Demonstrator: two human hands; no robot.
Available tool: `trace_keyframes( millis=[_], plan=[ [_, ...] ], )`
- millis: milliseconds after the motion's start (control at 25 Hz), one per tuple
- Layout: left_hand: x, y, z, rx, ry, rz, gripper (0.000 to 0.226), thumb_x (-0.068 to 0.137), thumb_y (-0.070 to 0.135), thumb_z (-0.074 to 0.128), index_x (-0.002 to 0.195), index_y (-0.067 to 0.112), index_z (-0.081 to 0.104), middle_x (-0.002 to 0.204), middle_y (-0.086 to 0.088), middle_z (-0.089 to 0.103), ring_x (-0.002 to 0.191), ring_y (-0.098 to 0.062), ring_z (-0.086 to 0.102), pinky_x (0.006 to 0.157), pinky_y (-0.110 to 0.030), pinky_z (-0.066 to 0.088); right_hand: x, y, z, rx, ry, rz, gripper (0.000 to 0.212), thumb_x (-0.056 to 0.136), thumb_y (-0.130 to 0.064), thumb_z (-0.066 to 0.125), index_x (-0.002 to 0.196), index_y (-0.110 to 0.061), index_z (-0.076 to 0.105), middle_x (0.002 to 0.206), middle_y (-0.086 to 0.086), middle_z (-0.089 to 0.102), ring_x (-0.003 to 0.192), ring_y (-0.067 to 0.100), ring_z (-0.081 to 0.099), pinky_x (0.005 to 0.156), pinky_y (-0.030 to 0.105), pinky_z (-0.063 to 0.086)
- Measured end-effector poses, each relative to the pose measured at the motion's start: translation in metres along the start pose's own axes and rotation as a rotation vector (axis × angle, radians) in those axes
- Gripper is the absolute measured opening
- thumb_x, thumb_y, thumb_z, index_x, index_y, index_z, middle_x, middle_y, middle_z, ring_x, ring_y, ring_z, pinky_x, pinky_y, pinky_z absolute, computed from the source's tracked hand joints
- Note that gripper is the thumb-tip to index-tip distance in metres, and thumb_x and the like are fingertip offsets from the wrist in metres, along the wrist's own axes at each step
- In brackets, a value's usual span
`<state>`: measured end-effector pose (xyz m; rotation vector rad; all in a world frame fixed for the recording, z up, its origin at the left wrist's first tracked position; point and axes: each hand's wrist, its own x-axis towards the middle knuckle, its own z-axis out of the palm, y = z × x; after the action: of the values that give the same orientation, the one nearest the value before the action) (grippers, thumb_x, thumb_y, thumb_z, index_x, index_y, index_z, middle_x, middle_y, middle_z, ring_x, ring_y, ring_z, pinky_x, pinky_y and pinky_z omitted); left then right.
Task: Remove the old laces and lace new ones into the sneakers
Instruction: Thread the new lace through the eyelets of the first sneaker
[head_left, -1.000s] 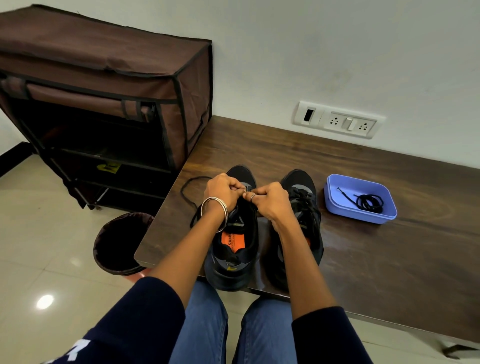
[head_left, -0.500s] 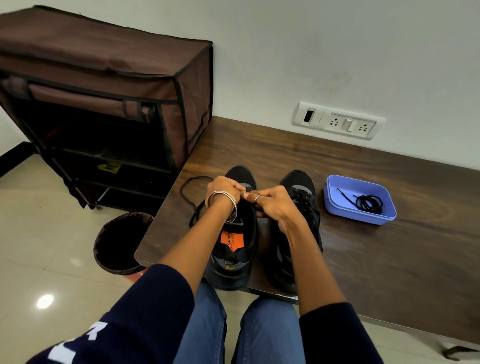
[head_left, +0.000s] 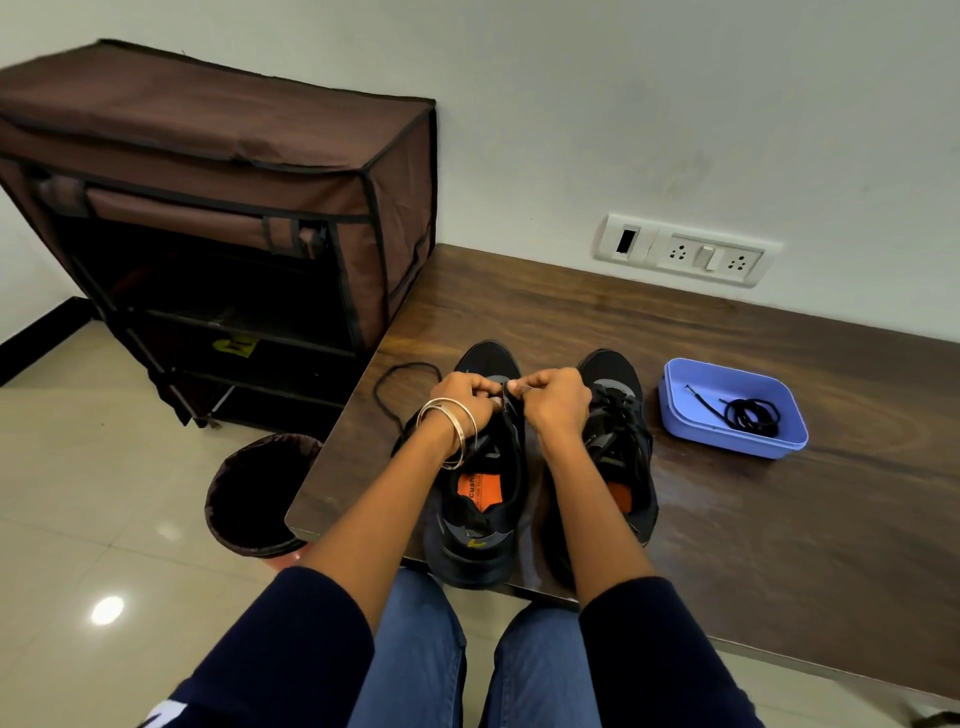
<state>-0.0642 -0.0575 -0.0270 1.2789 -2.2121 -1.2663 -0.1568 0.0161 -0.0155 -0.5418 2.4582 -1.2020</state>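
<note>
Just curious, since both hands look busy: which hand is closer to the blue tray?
Right. The right hand is over the sneakers, on the side toward the blue tray; the left hand sits farther away.

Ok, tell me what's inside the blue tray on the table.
The blue tray holds one coiled black lace, with a loose end trailing toward the tray's far left corner. Nothing else shows; the floor under the coil is covered.

Hands (head_left: 511, 397) slightly nearer the toe.
</note>
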Motion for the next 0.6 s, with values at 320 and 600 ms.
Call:
trace_keyframes(
  millis=[320,600],
  plan=[
    [-0.003,-0.006,-0.007,-0.440,0.040,-0.097,0.045,0.085,-0.008,0.058,0.125,0.004,0.041,0.076,0.001,0.056,0.072,-0.009,0.054,0.067,-0.016,0.044,0.009,-0.037,-0.033,0.376,0.076,-0.002,0.023,0.097,-0.023,0.042,0.078,-0.014,0.053,0.090,0.012,0.067,0.086,0.031,0.067,0.079,0.049,0.057],
    [-0.003,-0.005,-0.010,-0.605,0.177,-0.079,0.037,0.094,-0.006,0.037,0.122,0.018,0.035,0.073,0.002,0.064,0.062,-0.008,0.052,0.063,-0.016,0.044,-0.021,-0.092,-0.102,0.868,0.065,-0.343,0.014,0.102,-0.014,0.045,0.091,-0.012,0.054,0.069,0.002,0.056,0.054,0.009,0.052,0.052,0.025,0.047]
  ],
)
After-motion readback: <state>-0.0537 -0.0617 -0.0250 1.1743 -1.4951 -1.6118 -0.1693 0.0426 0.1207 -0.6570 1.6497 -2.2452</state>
